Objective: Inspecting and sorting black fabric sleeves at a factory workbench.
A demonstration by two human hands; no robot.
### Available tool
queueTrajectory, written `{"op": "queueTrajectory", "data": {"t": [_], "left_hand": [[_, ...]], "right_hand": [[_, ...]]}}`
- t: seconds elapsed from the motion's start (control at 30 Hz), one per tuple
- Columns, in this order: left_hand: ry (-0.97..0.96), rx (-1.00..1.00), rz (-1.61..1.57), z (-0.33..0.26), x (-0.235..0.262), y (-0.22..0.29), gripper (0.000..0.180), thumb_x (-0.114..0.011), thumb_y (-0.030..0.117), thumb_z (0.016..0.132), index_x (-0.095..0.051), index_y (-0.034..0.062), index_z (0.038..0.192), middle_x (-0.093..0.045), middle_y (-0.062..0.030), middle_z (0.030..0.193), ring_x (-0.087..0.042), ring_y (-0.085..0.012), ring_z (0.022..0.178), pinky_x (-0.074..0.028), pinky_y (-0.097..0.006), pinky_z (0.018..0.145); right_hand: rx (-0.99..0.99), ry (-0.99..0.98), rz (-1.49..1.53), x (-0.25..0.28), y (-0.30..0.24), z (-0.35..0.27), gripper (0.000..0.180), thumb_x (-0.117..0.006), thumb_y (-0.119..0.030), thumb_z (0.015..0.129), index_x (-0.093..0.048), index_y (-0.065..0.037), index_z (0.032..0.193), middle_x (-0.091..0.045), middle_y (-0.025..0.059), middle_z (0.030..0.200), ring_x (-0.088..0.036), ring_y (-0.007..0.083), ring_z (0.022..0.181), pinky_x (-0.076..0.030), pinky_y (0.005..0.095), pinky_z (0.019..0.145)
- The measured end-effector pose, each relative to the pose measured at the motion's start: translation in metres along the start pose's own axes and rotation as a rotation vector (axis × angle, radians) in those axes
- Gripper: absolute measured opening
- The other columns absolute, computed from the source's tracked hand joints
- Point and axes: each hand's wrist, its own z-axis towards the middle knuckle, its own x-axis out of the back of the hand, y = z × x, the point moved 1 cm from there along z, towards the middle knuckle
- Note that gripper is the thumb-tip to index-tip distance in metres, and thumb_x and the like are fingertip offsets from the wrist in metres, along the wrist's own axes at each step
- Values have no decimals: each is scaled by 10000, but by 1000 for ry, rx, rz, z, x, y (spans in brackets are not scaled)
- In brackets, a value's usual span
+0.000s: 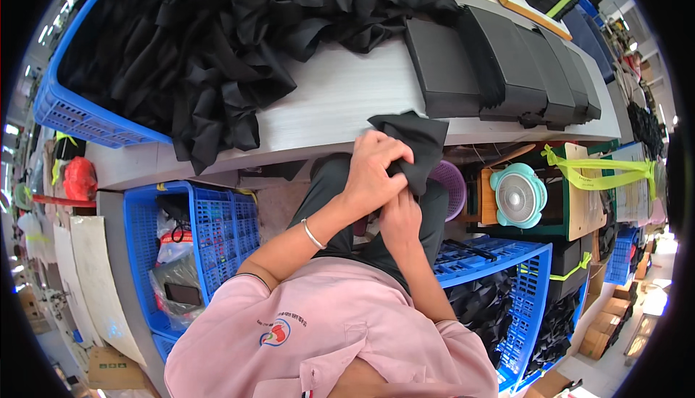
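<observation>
Black cloth piece [414,148] points up-right, gripped by closed left hand [373,173] and right hand [399,217] fingers

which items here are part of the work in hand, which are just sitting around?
In hand:
- black fabric piece, gripped by left hand and right hand
- black fabric pile
- row of black boxes

Lying about:
- small teal fan
- purple basket
- yellow tape
</observation>
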Motion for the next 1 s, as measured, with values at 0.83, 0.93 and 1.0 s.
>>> {"op": "queueTrajectory", "data": {"t": [0.83, 0.93, 1.0], "left_hand": [[-260, 419, -491, -77, 16, 10, 287, -706, 162, 882, -634, 49, 1137, -594, -54, 1128, -589, -155, 921, -487, -261, 748], [-151, 448, -206, -59, 7, -9, 311, -740, 194, 868, -645, 50, 1127, -593, -23, 1106, -553, -119, 951, -466, -253, 752], [-350, 562, -463, -63, -2, -34, 182, -710, 171, 903, -673, 30, 1011, -615, -22, 1075, -549, -121, 987, -451, -254, 824]], "right_hand": [[-1081, 5, 1892, -42, 61, 49, 523, -344, -449, 1052, -455, -120, 1444, -504, 78, 1441, -512, 200, 1253, -395, 376, 1097], [-865, 35, 1824, -22, 36, 49, 551, -346, -447, 1051, -432, -82, 1455, -482, 85, 1452, -502, 206, 1260, -391, 361, 1099], [-807, 57, 1792, -19, 25, 49, 548, -341, -414, 1055, -414, -54, 1461, -468, 97, 1453, -490, 210, 1270, -391, 349, 1095]]}}
